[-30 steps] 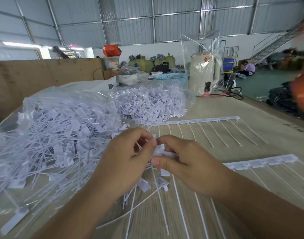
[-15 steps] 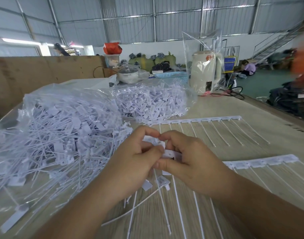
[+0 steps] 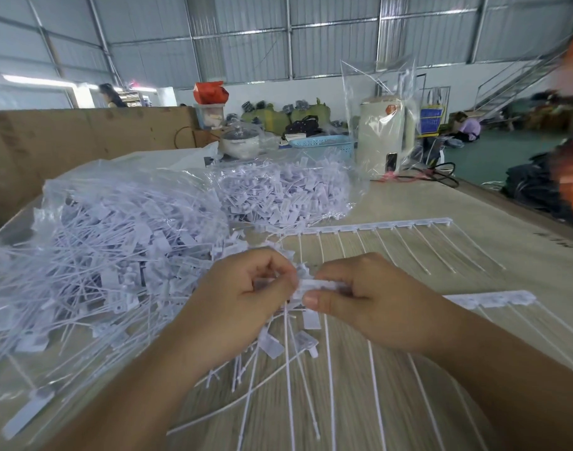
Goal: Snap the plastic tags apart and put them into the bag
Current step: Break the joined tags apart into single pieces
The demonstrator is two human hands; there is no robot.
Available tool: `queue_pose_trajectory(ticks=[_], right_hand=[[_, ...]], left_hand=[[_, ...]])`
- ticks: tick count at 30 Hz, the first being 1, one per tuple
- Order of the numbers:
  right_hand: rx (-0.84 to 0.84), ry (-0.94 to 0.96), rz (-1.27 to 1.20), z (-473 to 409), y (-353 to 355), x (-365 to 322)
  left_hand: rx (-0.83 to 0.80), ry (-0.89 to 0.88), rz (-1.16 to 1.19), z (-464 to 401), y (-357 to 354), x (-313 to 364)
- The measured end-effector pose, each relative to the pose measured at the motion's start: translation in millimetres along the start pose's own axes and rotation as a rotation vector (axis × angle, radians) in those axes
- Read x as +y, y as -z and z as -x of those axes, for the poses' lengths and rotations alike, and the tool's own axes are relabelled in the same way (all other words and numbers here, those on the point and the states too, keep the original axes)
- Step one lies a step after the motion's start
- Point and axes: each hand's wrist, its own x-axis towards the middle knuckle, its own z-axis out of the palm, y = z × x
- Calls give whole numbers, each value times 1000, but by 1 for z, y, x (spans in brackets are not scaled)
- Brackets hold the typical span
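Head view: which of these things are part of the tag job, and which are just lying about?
Job:
- tag strip, pinched between left hand and right hand
- two uncut strips on the table
- loose tags under the hands
- big bag of tags
- second bag

Lying about:
- kettle in plastic
- pot
- blue basket
- black cable

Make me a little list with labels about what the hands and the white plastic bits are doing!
left hand: pinches loose white plastic tags
right hand: pinches the white strip of joined tags
spare strips: two more white tag strips lie flat on the wooden table
bag: clear plastic bag full of loose tags, left of the hands
snapped tags: a few lie loose under the hands
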Motion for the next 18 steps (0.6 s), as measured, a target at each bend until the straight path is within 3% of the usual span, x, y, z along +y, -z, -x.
queue_pose_trajectory(ticks=[7, 14, 18], right_hand=[[7, 108, -71, 1, 3, -6], [-144, 65, -76, 5, 5, -9], [-187, 43, -108, 3, 5, -12]], left_hand=[[-209, 131, 276, -3, 8, 8], [-278, 63, 208, 1, 0, 8], [-334, 94, 283, 1, -2, 8]])
